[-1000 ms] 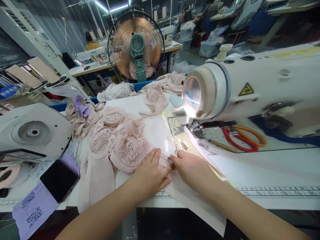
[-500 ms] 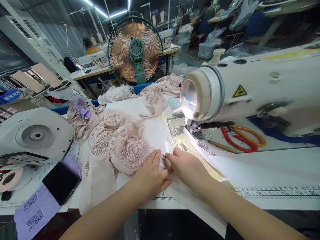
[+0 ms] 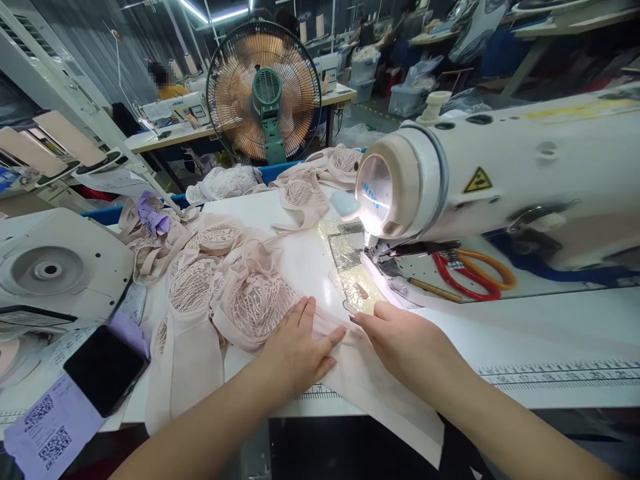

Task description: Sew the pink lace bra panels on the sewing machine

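Note:
A pale pink lace bra [image 3: 260, 303] lies on the white sewing table, its smooth band running right and over the front edge. My left hand [image 3: 295, 347] rests flat on this band beside the lace cup, fingers stretched out and thumb apart. Closed over the band's upper edge is my right hand [image 3: 400, 333], thumb and finger pressed together. A small dark tip shows at its fingertips; what it belongs to is hidden. The sewing machine [image 3: 385, 180] stands just beyond my right hand, its lamp lit over the needle area.
More pink bras [image 3: 193, 287] are heaped at left. Red-and-orange-handled scissors [image 3: 473, 273] lie under the machine arm. A black phone [image 3: 105, 367] sits on purple paper labels [image 3: 50, 427] at left. A large fan [image 3: 265, 93] stands behind the table, and a printed ruler [image 3: 560, 375] runs along the front.
My right hand has moved right, away from my left, and more of the band shows between them. My left hand stays on the band. The whole view has shifted slightly.

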Motion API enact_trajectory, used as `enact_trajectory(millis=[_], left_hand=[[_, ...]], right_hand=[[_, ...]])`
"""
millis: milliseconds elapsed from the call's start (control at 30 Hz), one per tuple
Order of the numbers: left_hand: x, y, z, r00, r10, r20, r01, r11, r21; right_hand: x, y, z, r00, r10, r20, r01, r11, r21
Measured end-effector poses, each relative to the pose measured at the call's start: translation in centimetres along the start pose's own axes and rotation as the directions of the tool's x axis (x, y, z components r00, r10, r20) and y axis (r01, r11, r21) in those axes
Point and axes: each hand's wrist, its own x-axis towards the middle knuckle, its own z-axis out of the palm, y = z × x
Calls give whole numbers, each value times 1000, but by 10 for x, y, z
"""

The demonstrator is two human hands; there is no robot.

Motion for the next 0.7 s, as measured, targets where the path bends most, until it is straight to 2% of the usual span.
enact_trajectory(millis=[300,533,700], left_hand=[[1,-3,3,999,11,-36,-11,1000,16],[1,0,-1,1000,1,-5,-1,1000,21],[3,0,-3,1000,-11,26,10,1000,11]], right_hand=[[11,-11,10,999,-33,-43,34,999,33],[7,-5,11,998,-66,22,66,998,10],[-6,4,8,996,-38,77,40,999,-27]])
